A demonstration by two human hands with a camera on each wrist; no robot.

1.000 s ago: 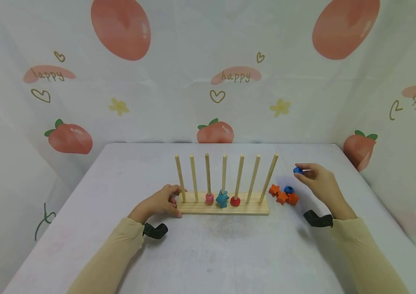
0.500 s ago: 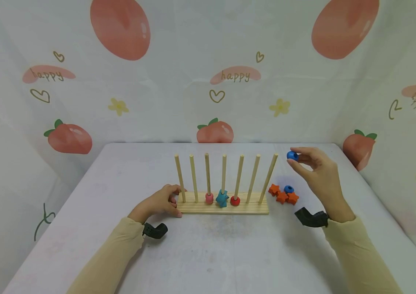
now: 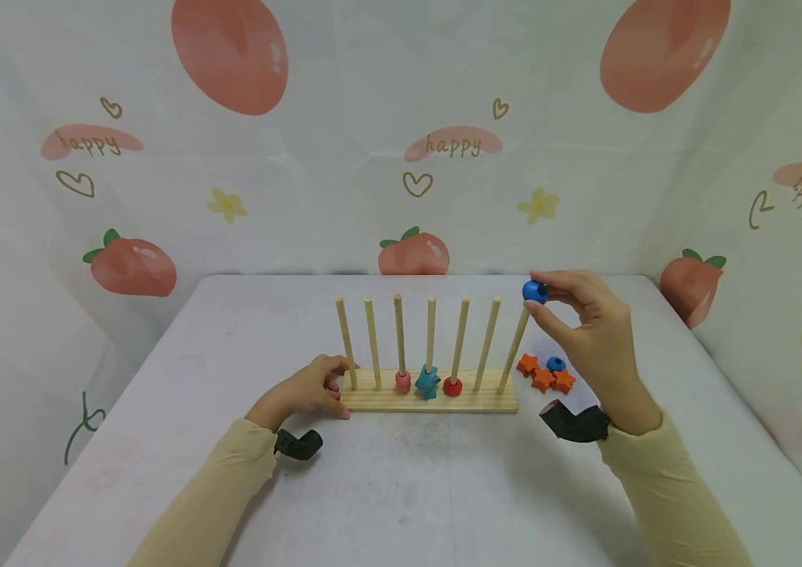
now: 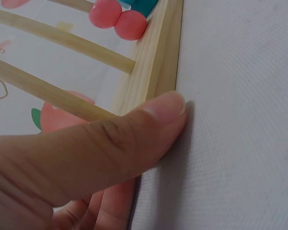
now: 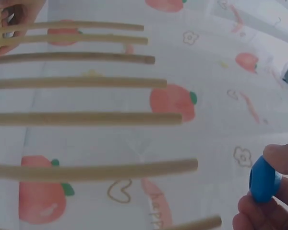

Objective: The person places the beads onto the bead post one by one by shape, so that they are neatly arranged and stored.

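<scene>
My left hand (image 3: 308, 388) grips the left end of a wooden peg board (image 3: 436, 404), its thumb (image 4: 158, 112) along the front edge. Several upright pegs (image 3: 489, 342) rise from the board. A pink bead (image 3: 403, 383), a teal star-like bead (image 3: 428, 382) and a red bead (image 3: 452, 387) sit low on three middle pegs. Between thumb and fingers my right hand (image 3: 595, 339) pinches a blue bead (image 3: 534, 292), up at the height of the rightmost peg's top and overlapping it in the head view. In the right wrist view, the bead's hole faces the peg tips.
Right of the board lie orange star beads (image 3: 543, 379) and a second blue bead (image 3: 556, 364) in a small group on the white tabletop (image 3: 408, 480). A patterned cloth (image 3: 301, 197) hangs behind and at both sides.
My right hand has lifted the blue bead and carried it leftward, from above the loose beads to the rightmost peg's top. The left hand and board stay put.
</scene>
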